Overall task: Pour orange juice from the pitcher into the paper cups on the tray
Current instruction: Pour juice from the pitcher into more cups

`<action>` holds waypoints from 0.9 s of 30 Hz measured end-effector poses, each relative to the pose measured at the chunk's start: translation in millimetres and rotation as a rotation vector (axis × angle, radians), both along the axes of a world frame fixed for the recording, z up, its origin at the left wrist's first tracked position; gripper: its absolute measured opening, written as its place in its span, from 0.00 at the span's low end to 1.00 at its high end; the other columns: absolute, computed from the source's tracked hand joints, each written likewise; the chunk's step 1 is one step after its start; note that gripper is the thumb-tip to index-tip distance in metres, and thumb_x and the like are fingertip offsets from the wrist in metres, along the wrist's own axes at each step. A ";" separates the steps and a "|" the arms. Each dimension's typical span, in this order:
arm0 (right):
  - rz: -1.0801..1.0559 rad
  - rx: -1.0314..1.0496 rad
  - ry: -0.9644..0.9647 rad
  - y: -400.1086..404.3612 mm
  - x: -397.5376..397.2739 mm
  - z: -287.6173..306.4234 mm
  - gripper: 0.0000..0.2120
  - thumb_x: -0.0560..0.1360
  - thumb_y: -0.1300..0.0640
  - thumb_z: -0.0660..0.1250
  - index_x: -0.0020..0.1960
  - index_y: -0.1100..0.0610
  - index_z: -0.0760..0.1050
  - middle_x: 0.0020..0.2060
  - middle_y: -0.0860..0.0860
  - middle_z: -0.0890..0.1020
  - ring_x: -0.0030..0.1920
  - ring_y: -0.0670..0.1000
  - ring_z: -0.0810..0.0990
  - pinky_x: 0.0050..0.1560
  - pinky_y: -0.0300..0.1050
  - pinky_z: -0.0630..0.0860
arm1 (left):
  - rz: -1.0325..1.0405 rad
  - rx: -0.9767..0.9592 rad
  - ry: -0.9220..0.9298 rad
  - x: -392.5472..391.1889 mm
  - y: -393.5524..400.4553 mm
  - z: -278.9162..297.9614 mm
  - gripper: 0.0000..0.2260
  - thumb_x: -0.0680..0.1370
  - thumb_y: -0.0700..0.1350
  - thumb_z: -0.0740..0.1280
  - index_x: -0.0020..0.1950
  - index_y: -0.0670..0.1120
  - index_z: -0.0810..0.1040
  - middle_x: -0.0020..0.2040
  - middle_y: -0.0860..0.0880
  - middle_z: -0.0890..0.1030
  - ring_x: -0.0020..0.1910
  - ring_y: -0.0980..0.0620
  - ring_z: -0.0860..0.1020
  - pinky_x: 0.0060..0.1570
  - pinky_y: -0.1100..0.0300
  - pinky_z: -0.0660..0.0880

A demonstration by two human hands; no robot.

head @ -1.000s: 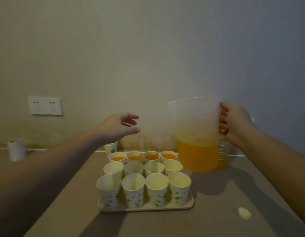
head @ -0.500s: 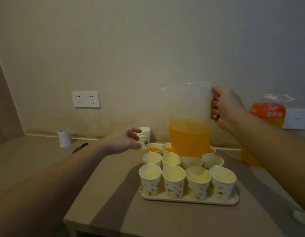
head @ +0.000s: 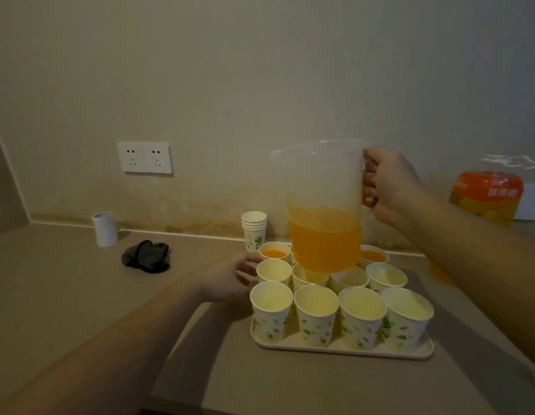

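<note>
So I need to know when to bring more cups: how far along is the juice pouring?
Done: the back-row cups in view, like the filled cup, hold juice. In hand: the right hand holds the pitcher upright over the tray, nothing flowing; the left hand reaches beside the middle-row cup. Left: middle and front rows look empty.

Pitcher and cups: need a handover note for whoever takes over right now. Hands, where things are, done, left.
Right hand grips the handle of the pitcher, held upright above the tray's back and middle rows, roughly half full of orange juice, not pouring.
Left hand is open, fingers by the middle row's left cup; contact unclear.
Done: the back-row cups that show, far left and far right, hold juice; the ones between are hidden.
Left: the four front cups look empty, as do the visible middle-row cups.
</note>
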State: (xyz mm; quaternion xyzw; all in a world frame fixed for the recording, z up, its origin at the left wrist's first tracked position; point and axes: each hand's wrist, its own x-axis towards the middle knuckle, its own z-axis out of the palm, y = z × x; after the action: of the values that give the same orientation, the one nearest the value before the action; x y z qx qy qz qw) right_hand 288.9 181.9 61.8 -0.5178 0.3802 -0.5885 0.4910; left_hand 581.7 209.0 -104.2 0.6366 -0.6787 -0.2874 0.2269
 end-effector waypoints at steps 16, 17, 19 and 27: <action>-0.006 0.025 -0.003 -6.7 0.4 -6.7 0.21 0.79 0.52 0.61 0.28 0.50 0.62 0.22 0.48 0.62 0.22 0.49 0.57 0.23 0.42 0.55 | -0.006 -0.028 0.107 -16.8 -8.1 -17.8 0.32 0.75 0.45 0.77 0.73 0.59 0.65 0.66 0.56 0.77 0.64 0.55 0.76 0.60 0.59 0.76; -0.007 0.026 -0.004 -6.7 -0.2 -6.9 0.21 0.79 0.52 0.61 0.28 0.50 0.62 0.22 0.48 0.62 0.22 0.49 0.57 0.23 0.42 0.54 | -0.003 -0.027 0.102 -18.0 -8.5 -17.9 0.31 0.75 0.46 0.77 0.72 0.59 0.65 0.65 0.57 0.77 0.63 0.56 0.76 0.58 0.61 0.76; -0.009 0.025 -0.003 -6.5 -0.9 -7.1 0.21 0.79 0.52 0.61 0.28 0.50 0.62 0.22 0.48 0.62 0.22 0.49 0.57 0.24 0.42 0.54 | -0.003 -0.033 0.109 -20.3 -8.6 -17.8 0.30 0.75 0.47 0.77 0.71 0.59 0.65 0.63 0.58 0.76 0.60 0.60 0.76 0.52 0.66 0.76; 0.003 0.021 0.014 -6.7 -3.7 -4.9 0.20 0.80 0.51 0.61 0.29 0.50 0.63 0.23 0.48 0.63 0.23 0.49 0.58 0.25 0.44 0.55 | 0.049 -0.063 0.182 -12.3 -4.3 -14.3 0.37 0.67 0.53 0.83 0.69 0.61 0.65 0.62 0.61 0.76 0.62 0.56 0.77 0.57 0.59 0.78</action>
State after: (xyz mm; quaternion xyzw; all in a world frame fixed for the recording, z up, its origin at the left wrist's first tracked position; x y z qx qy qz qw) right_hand 285.1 175.2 56.9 -0.5175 0.3890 -0.5800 0.4944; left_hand 569.4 204.7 -118.5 0.6169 -0.6483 -0.3166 0.3145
